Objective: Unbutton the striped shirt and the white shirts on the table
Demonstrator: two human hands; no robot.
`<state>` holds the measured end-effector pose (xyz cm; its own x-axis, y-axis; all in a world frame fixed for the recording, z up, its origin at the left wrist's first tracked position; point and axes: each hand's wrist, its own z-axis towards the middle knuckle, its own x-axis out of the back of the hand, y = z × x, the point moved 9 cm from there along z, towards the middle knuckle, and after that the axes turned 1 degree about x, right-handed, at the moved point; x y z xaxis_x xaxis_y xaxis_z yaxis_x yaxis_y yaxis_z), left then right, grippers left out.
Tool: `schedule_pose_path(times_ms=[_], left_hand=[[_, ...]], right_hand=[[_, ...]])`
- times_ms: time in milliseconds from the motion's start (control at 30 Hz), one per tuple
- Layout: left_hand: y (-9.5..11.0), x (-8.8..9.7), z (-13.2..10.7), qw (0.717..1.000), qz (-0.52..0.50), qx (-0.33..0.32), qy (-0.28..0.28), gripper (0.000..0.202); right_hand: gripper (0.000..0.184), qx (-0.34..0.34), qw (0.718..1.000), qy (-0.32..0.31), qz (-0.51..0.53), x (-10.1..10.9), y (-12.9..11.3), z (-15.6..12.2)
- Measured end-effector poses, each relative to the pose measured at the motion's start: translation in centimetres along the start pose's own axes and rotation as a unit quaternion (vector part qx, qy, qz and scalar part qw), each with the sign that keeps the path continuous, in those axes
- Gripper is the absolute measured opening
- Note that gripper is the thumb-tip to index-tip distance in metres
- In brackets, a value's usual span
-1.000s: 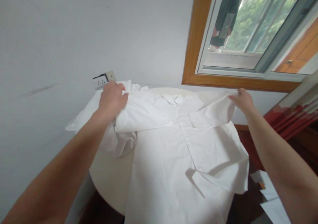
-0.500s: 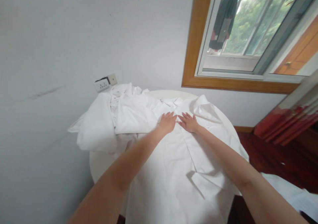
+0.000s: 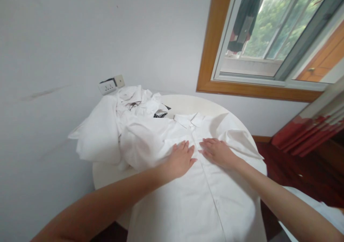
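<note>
Soft daylight from wood-framed sliding glass window (image 3: 306,36), upper right; green foliage (image 3: 268,30) beyond bright, hazy. Smooth white wall (image 3: 150,38) greyer toward lower left. Soft shadows on white fabric shirt (image 3: 185,195) near bare forearms (image 3: 120,195). Wide-angle stretch at edges; fine detail smeared.

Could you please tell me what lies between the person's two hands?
In the head view, the front placket of the white shirt runs between the left hand and right hand; nothing else shows there.
</note>
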<state>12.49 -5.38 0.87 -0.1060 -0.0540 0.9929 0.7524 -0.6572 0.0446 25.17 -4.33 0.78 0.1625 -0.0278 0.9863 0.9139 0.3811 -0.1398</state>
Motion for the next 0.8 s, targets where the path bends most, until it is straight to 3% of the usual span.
schedule_pose_path(times_ms=[100,167,233,300,367,400,500,567,667,800], left_hand=[[-0.3,1.5,2.8,0.999,-0.016,0.016,-0.039,0.043],[-1.4,2.8,6.1,0.998,-0.026,0.050,-0.022,0.038],[-3.0,4.0,9.4,0.994,-0.052,0.088,0.042,0.035],[-4.7,4.8,11.6,0.980,-0.089,0.097,0.147,0.043],[-6.7,3.7,12.7,0.960,-0.152,0.096,0.214,0.045],[-7.9,2.5,13.1,0.952,-0.190,0.099,0.220,0.047],[-10.4,-1.4,13.7,0.934,-0.289,0.079,0.197,0.055],[-11.1,-2.9,13.9,0.920,-0.342,0.049,0.182,0.059],[-11.4,-3.4,14.2,0.913,-0.368,0.021,0.177,0.055],[-10.5,-3.0,14.5,0.938,-0.299,-0.012,0.174,0.042]], right_hand=[[0.047,-0.044,0.999,-0.002,0.026,1.6,1.3,3.0],[0.051,-0.057,0.997,-0.005,0.044,1.7,1.9,6.2],[0.050,-0.089,0.995,0.011,0.032,1.5,2.6,9.1],[0.047,-0.112,0.993,0.022,0.020,0.8,2.9,11.3],[0.042,-0.124,0.992,0.034,0.010,0.0,2.9,12.7],[0.039,-0.131,0.990,0.043,0.005,-0.4,3.1,13.1],[0.036,-0.158,0.985,0.070,0.002,-1.1,4.2,13.3],[0.034,-0.158,0.983,0.087,0.021,-1.2,5.0,13.3],[0.031,-0.140,0.981,0.117,0.065,-1.1,5.8,13.4],[0.028,-0.117,0.969,0.174,0.133,-0.9,6.4,13.2]])
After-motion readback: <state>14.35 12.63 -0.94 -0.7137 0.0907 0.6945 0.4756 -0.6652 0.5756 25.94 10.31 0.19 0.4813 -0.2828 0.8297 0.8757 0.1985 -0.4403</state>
